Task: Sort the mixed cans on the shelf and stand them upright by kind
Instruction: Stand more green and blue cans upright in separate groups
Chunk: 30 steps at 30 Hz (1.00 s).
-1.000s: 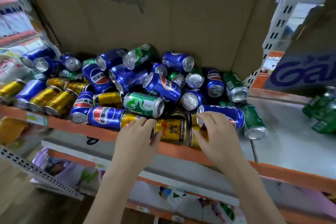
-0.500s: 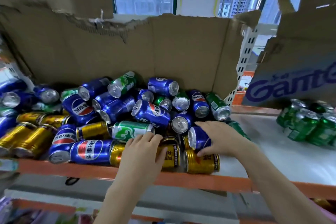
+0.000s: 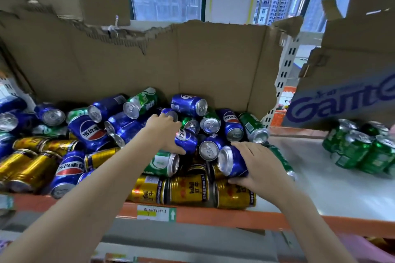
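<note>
Mid-frame, the heap of glossy blue, green and gold aluminium drink cans (image 3: 132, 134) lies jumbled on the orange-edged metal shelf (image 3: 213, 218). The right hand (image 3: 259, 164) wraps one blue can (image 3: 232, 162); the left hand (image 3: 164, 129) closes on another blue can (image 3: 185, 140). They look light, slick, dentable: best gripped round the barrel.

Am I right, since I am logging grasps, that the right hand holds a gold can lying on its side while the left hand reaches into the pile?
No. The head view shows the right hand gripping a blue metal can lying sideways, not gold.
</note>
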Each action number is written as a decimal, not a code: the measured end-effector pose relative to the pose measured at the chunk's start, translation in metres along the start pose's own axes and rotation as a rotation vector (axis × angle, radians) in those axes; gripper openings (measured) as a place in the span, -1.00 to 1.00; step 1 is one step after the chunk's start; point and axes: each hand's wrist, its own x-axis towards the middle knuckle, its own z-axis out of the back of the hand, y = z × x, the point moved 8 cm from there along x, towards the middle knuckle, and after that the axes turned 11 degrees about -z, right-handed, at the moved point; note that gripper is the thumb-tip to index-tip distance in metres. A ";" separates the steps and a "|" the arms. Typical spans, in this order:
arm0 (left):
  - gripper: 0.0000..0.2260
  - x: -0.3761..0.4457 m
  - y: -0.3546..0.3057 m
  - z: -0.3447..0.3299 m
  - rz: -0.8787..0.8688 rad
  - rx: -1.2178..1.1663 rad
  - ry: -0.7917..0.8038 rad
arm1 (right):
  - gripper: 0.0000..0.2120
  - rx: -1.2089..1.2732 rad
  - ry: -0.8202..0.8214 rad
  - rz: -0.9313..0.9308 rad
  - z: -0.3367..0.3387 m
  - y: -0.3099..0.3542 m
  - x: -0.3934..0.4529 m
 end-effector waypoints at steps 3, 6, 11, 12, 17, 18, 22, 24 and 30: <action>-0.16 0.007 0.000 -0.003 -0.008 -0.046 0.047 | -0.15 -0.004 -0.050 -0.035 0.001 -0.002 -0.008; -0.22 0.009 -0.001 -0.001 0.006 -0.106 0.068 | -0.15 0.007 -0.052 -0.067 -0.001 -0.003 -0.013; -0.27 0.007 -0.002 0.005 0.038 -0.034 0.014 | -0.15 0.025 -0.145 -0.117 0.009 -0.001 -0.020; -0.26 0.005 -0.003 0.009 0.046 -0.017 -0.026 | -0.14 0.027 -0.171 -0.124 0.013 0.000 -0.022; -0.25 -0.015 0.000 0.035 0.113 -0.216 -0.259 | -0.14 0.103 -0.272 -0.169 0.027 0.005 -0.032; -0.26 -0.022 -0.001 0.041 0.137 -0.280 -0.317 | -0.15 0.122 -0.281 -0.183 0.030 0.006 -0.036; -0.30 -0.065 -0.025 0.058 0.169 -0.519 -0.547 | -0.18 0.186 -0.305 -0.268 0.037 0.009 -0.054; -0.33 -0.088 -0.046 0.061 0.156 -0.633 -0.674 | -0.19 0.197 -0.337 -0.317 0.041 0.009 -0.066; -0.42 -0.114 -0.118 0.044 0.038 -0.814 -0.901 | -0.21 0.247 -0.394 -0.453 0.053 -0.019 -0.118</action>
